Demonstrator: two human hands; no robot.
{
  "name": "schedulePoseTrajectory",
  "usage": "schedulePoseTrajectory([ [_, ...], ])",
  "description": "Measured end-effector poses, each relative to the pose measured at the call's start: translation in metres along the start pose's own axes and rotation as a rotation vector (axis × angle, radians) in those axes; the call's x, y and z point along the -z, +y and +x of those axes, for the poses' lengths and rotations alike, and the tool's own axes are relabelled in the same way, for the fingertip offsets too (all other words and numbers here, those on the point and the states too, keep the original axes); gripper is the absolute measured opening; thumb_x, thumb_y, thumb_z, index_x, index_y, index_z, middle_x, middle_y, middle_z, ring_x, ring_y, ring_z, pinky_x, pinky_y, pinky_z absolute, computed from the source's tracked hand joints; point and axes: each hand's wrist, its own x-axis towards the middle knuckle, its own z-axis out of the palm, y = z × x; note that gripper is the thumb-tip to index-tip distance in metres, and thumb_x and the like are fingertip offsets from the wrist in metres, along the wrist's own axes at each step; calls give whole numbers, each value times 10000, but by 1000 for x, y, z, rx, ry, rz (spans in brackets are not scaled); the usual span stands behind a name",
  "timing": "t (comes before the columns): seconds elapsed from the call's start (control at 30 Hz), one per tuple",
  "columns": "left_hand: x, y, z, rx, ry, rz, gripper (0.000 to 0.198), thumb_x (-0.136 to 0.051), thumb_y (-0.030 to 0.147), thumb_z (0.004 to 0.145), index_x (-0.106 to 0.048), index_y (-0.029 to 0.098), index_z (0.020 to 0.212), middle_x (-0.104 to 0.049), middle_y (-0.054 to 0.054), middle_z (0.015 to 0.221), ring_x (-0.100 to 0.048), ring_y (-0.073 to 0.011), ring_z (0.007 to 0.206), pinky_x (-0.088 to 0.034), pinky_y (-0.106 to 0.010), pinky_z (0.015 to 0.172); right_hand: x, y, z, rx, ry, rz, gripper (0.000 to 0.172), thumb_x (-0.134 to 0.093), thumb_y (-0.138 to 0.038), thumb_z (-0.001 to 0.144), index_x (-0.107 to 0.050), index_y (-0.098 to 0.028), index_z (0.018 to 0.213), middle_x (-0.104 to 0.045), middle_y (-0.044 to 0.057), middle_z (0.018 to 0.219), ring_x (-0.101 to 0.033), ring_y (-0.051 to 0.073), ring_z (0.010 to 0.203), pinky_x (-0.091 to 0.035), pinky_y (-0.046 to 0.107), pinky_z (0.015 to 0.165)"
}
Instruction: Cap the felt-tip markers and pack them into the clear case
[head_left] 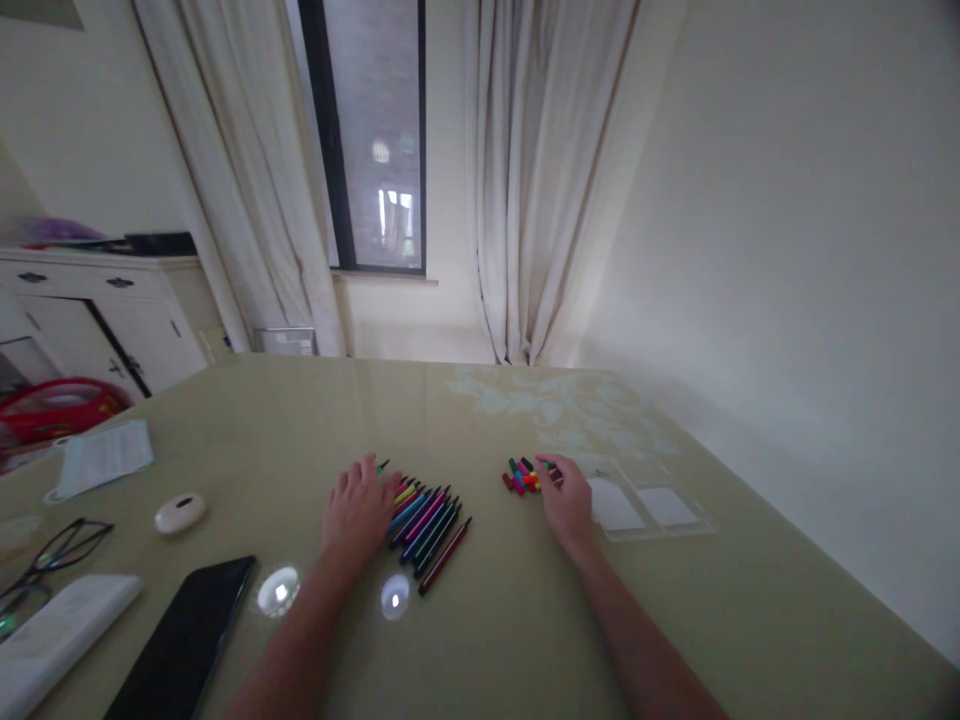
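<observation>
My left hand (358,505) is at the left end of a slanted row of uncapped felt-tip markers (427,522), palm down with fingers bent. A green marker (382,467) pokes its dark tip out past those fingers; the rest of it is hidden beneath the hand. The row runs through yellow, blue, purple and dark green to a dark red marker (445,557) lying at its right end. My right hand (568,502) reaches over a small heap of coloured marker caps (519,477), its fingertips pinched around a green cap (547,466).
Right of the caps lies a clear plastic case (630,532) with white inserts. On the left are a black phone (184,640), a white power strip (67,635), glasses (64,555), a round white case (180,513) and a face mask (105,460). A wall borders the table's right side.
</observation>
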Motion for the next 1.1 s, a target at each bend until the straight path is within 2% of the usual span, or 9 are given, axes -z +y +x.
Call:
schedulePoseTrajectory([
  [0.1, 2, 4, 0, -40, -65, -76, 494, -382, 443, 1044, -558, 144, 1396, -663, -205, 1323, -613, -325, 1241, -422, -455, 1069, -5, 4, -3, 51, -39, -94, 325, -583, -456, 913, -750, -184, 973, -747, 116, 943, -663, 255, 824, -511, 380, 774],
  [0.17, 4, 10, -5, -29, -128, -125, 639, -384, 558, 1021, -495, 117, 1469, -647, -215, 1360, -601, -346, 1268, -418, -471, 1075, -7, 4, -4, 69, -59, -148, 261, -587, -398, 909, -742, -192, 951, -744, 107, 926, -664, 263, 851, -502, 387, 803],
  [0.3, 6, 25, -22, -51, -224, -165, 1042, -500, 813, 836, -352, 109, 1589, -526, -248, 1511, -494, -444, 1376, -371, -567, 1107, -10, 4, -5, 81, -79, -205, 211, -615, -356, 905, -739, -192, 952, -737, 108, 947, -661, 278, 908, -495, 395, 840],
  [0.4, 9, 35, -33, -114, -261, -162, 1152, -622, 836, 708, -362, 145, 1593, -422, -252, 1598, -395, -474, 1449, -287, -604, 1161, -10, 3, -5, 95, -74, -233, 197, -628, -351, 912, -741, -193, 950, -725, 113, 959, -655, 286, 924, -491, 401, 851],
  [0.47, 13, 39, -36, -140, -281, -170, 1123, -657, 777, 709, -358, 154, 1593, -434, -247, 1588, -398, -460, 1448, -286, -595, 1164, -10, 3, -5, 97, -76, -236, 193, -629, -351, 918, -743, -198, 949, -723, 115, 968, -654, 292, 936, -492, 404, 854],
  [0.63, 21, 40, -31, -154, -287, -170, 939, -622, 528, 812, -305, 139, 1606, -557, -223, 1467, -511, -399, 1347, -375, -533, 1105, -9, 2, -6, 108, -77, -208, 192, -619, -345, 925, -745, -203, 954, -729, 117, 979, -660, 294, 959, -491, 409, 874],
  [0.73, 13, 36, -25, -153, -234, -154, 834, -569, 392, 859, -300, 97, 1591, -581, -234, 1432, -531, -375, 1331, -395, -501, 1091, -9, 0, -5, 107, -72, -201, 203, -615, -366, 928, -747, -212, 940, -730, 113, 962, -662, 290, 946, -494, 405, 862],
  [0.87, -1, 28, -14, -183, -177, -196, 678, -532, 257, 889, -368, 123, 1533, -605, -202, 1420, -557, -315, 1315, -380, -451, 1130, -8, -1, -5, 94, -74, -195, 231, -603, -390, 936, -750, -212, 933, -732, 113, 956, -664, 287, 939, -493, 405, 858],
  [1.1, -6, 25, -9, -121, -215, -178, 700, -555, 176, 870, -335, 39, 1520, -593, -239, 1420, -583, -304, 1308, -400, -394, 1129, -11, 3, -5, 86, -74, -178, 241, -590, -400, 938, -747, -217, 932, -736, 116, 966, -669, 287, 938, -500, 409, 861],
])
